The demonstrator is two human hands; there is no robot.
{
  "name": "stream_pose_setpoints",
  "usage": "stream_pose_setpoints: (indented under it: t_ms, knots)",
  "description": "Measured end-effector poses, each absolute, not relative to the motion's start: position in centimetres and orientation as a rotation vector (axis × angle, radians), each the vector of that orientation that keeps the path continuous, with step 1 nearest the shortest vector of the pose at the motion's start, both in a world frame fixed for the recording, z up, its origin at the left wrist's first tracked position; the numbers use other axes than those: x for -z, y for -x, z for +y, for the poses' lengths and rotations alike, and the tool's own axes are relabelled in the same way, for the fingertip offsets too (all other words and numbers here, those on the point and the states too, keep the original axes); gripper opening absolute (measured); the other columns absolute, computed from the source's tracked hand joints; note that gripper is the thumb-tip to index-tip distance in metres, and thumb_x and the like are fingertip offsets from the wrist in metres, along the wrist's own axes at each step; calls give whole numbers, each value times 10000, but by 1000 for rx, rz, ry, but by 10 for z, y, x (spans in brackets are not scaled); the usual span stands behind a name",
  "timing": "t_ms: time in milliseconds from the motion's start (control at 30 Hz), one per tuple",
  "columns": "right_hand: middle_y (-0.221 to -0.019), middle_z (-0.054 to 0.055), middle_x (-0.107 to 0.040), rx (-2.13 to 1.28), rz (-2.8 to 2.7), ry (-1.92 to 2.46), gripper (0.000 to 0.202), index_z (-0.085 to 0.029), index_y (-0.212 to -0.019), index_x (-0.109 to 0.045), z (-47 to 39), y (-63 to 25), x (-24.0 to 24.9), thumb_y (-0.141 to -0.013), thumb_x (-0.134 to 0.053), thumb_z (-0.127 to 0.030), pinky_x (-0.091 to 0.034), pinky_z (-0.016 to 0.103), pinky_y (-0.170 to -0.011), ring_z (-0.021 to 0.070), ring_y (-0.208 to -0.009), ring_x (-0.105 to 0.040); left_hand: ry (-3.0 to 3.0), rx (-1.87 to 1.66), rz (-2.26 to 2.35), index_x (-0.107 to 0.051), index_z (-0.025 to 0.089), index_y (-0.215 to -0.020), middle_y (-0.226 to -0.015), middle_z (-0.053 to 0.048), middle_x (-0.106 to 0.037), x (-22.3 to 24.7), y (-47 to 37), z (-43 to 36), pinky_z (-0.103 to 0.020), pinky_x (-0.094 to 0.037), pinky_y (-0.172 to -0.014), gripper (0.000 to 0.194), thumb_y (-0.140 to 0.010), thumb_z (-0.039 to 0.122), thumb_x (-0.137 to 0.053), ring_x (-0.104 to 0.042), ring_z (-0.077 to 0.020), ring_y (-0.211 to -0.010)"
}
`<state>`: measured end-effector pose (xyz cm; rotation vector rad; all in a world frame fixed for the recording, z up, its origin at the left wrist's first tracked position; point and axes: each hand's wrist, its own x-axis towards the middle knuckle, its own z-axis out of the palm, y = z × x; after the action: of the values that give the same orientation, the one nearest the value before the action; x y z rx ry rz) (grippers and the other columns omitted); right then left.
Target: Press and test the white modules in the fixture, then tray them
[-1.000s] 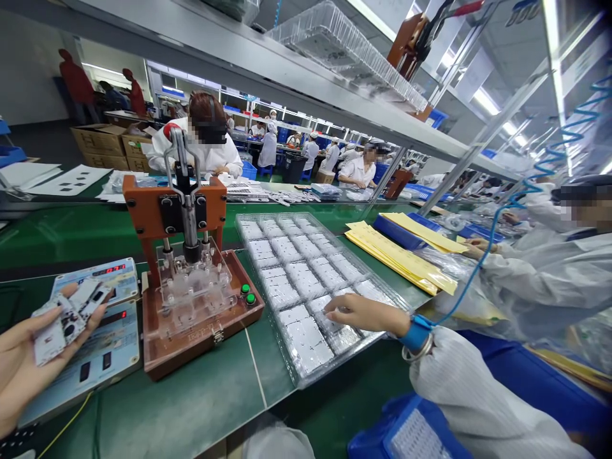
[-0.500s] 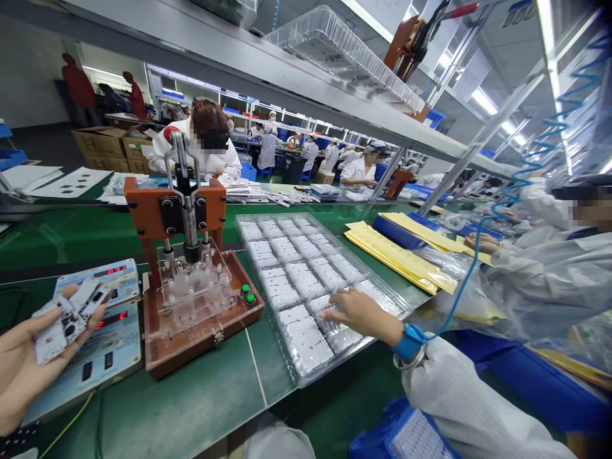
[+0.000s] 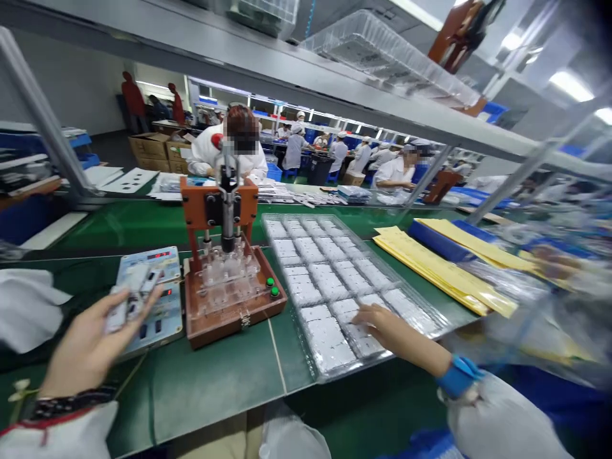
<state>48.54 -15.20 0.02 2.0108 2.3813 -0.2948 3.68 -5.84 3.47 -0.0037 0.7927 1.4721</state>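
Note:
My left hand point(image 3: 98, 338) is closed on white circuit boards point(image 3: 132, 296) with black parts, held between thumb and fingers above a light blue control box point(image 3: 167, 312) with red digits. My right hand point(image 3: 382, 325) reaches over a clear plastic tray point(image 3: 313, 366); its slightly bent fingers are over a near compartment, touching or almost touching the white boards point(image 3: 351, 312) there. Nothing lifted shows in its fingers, which are partly blurred. Between my hands stands an orange and brown toggle press point(image 3: 220, 204) with a clear fixture point(image 3: 227, 277) and two green buttons.
Yellow sheets point(image 3: 425, 271) and a blue bin point(image 3: 440, 239) lie right of the tray. A co-worker's blurred hand point(image 3: 554, 261) is beyond them. A metal shelf point(image 3: 268, 76) crosses overhead, carrying a clear tray point(image 3: 387, 57). Another person point(image 3: 205, 150) sits across the bench.
The view has swung left, so the bench appears farther right. My right hand's fingers have bent and drawn closer together over the tray. My left hand still holds the circuit boards.

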Motion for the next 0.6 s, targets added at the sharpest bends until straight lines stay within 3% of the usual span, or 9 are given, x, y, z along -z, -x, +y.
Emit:
stream_pose_setpoints:
  t_ms: [133,200,333,500,600]
  knots:
    - [-1050,145,-613,-19,2617,-2183,288,-178,-1061,-622,-154,-453,-5,-856,-420,-201,-462,491,-842,303,-971,-568,-64,-1482,911,-490,140,-1300,-1046,-138,-684,-38,-84,-111,-364,-599,-703,479,-868,-1,-339,-663,-266,-942]
    - [-1091,126,-597,48,2909,-2215,271,-205,-1106,-589,-158,-411,-16,-895,-435,-276,-466,453,-873,280,-1030,-553,-74,-1393,913,-516,212,-1291,-1066,-117,-683,-32,-106,-132,-371,-590,-747,515,-847,-6,-374,-660,-268,-952]
    - [-1156,77,-582,721,3236,-2104,284,-266,-1169,-547,-161,-321,-26,-893,-508,-319,-483,365,-897,224,-1075,-546,12,-1278,847,-552,276,-1258,-1083,-76,-684,-20,-139,-155,-352,-559,-828,533,-804,2,-496,-644,-260,-994]
    - [-861,42,-628,1719,2954,-2252,324,-206,-1115,-593,-145,-276,-3,-812,-607,-317,-519,288,-691,165,-770,-586,77,-1253,734,-552,308,-1256,-1036,-56,-702,-8,-154,-161,-315,-520,-878,577,-770,-4,-547,-620,-237,-1044]
    - [-760,24,-596,1917,2851,-2375,316,-174,-1045,-610,-135,-278,5,-766,-627,-320,-505,263,-624,149,-691,-566,65,-1280,722,-524,303,-1282,-1060,-56,-693,0,-155,-160,-314,-486,-924,598,-771,-6,-549,-599,-227,-1080]
